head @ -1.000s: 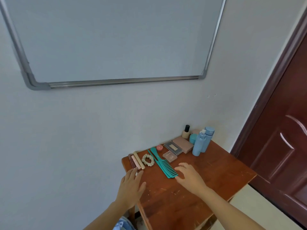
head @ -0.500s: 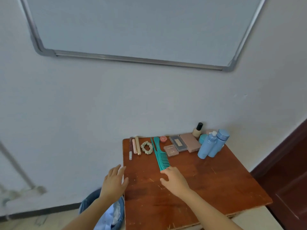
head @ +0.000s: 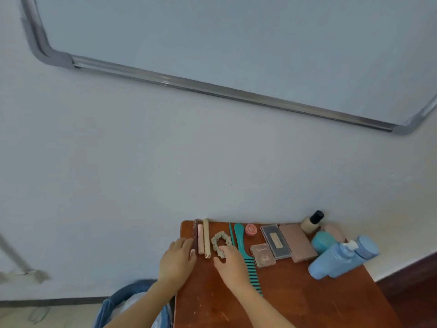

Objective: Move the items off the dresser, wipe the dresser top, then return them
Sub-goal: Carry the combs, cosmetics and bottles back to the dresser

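1. I see a wooden counter (head: 307,301) against a pale wall, with toiletries lined up along its back edge. I place everything relative to the teal comb (head: 246,252), which lies near the middle of that row with its teeth toward me.
2. My left hand (head: 177,259) is at the counter's left edge, well left of the comb. Its fingers (head: 186,242) are loosely spread and touch three slim tubes (head: 201,237). It grips nothing that I can make out.
3. My right hand (head: 233,263) is just left of the comb. Its fingers (head: 221,253) curl over a beige scrunchie (head: 218,241). I cannot tell whether they have pinched it.
4. Right of the comb are a small red jar (head: 251,229), flat compacts (head: 275,241), a glass bottle with a black cap (head: 312,222) and two tall blue bottles (head: 340,256).
5. Risk, as I judge it: the tubes are round and sit right at the left edge, so a nudge could roll them off toward the bin (head: 123,301) below.
6. My right wrist lies over the comb's teeth, so lifting could drag it.
7. Nothing appears cleared yet.
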Tool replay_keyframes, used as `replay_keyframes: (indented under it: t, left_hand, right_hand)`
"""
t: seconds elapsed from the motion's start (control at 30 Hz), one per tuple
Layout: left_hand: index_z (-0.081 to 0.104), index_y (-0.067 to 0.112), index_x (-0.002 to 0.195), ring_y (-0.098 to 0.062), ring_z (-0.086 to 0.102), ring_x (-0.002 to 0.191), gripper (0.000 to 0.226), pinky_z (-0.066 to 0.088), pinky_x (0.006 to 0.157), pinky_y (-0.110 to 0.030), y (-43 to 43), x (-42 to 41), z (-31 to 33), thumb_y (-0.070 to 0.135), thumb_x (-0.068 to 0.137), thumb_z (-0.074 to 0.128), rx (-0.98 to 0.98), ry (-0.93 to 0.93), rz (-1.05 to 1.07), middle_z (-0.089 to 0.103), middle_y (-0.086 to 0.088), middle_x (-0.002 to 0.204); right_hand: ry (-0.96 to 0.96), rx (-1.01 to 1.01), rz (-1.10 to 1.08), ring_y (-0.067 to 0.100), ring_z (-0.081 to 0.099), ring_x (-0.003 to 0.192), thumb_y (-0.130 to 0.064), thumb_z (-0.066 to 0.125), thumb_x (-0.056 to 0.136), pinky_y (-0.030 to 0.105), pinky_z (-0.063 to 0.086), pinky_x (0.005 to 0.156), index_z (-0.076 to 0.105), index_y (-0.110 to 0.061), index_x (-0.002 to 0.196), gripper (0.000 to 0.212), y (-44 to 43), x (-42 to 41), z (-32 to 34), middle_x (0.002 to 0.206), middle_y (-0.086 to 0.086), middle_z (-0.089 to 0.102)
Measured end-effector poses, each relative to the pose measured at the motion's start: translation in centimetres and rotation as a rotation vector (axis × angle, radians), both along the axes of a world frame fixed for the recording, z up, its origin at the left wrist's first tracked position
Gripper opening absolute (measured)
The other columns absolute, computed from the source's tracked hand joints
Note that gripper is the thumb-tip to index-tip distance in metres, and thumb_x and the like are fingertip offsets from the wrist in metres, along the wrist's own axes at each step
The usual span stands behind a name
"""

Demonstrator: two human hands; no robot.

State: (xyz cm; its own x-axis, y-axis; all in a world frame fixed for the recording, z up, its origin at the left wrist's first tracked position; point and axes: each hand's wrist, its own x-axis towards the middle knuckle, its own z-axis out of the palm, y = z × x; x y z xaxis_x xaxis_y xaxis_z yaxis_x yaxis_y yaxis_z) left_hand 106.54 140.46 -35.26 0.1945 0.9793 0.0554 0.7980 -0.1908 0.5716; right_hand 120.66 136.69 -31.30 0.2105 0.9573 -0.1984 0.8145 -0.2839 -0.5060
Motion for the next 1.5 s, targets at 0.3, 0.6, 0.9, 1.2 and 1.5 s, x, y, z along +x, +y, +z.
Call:
replay_keyframes:
  t: [0.3,0.6,0.9,1.2,1.5]
  left_hand:
    - [0.059,0.012,0.116,-0.026,0.054,0.101,0.040,0.047,0.067,-0.035,4.0,2.8,-1.1,0.035,0.083,0.059,-0.150,-0.012,0.116,0.059,-0.008,0.111]
    - [0.053,0.016,0.121,-0.023,0.048,0.104,0.033,0.048,0.075,-0.032,3.7,2.8,-1.5,0.028,0.091,0.045,-0.122,0.026,0.244,0.053,-0.005,0.113]
    - [0.041,0.024,0.132,-0.019,0.049,0.103,0.040,0.044,0.076,-0.025,1.2,2.1,-0.9,0.028,0.092,0.041,-0.212,0.075,0.309,0.048,-0.004,0.116]
    - [0.040,0.021,0.134,-0.018,0.049,0.106,0.045,0.046,0.081,-0.025,-0.4,1.3,-1.5,0.030,0.091,0.046,-0.231,-0.033,0.271,0.048,-0.005,0.116]
    - [0.047,0.019,0.130,-0.018,0.053,0.090,0.044,0.048,0.075,-0.027,-2.1,1.1,-1.1,0.025,0.087,0.051,-0.208,-0.139,0.319,0.050,-0.005,0.103]
  right_hand:
    - [-0.085,-0.026,0.008,0.012,0.039,0.126,-0.033,0.048,0.092,0.024,0.033,0.105,0.038,-0.022,0.136,0.046,3.0,-0.9,-2.8,0.135,-0.004,0.045]
    - [-0.212,-0.047,0.153,0.019,0.038,0.122,-0.025,0.051,0.085,0.030,0.035,0.099,0.038,-0.022,0.134,0.050,4.7,0.5,-2.7,0.131,0.000,0.046]
    - [-0.255,-0.006,0.138,0.021,0.039,0.126,-0.021,0.044,0.092,0.031,0.040,0.097,0.039,-0.019,0.133,0.041,4.9,-0.3,-3.1,0.136,0.001,0.045]
    - [-0.204,0.064,0.174,0.015,0.043,0.120,-0.018,0.047,0.092,0.025,0.044,0.093,0.041,-0.023,0.133,0.041,2.7,0.9,-3.0,0.130,-0.002,0.047]
    - [-0.131,0.114,0.157,0.013,0.049,0.113,-0.018,0.055,0.089,0.022,0.048,0.088,0.045,-0.022,0.128,0.040,1.2,1.6,-2.4,0.127,-0.003,0.051]
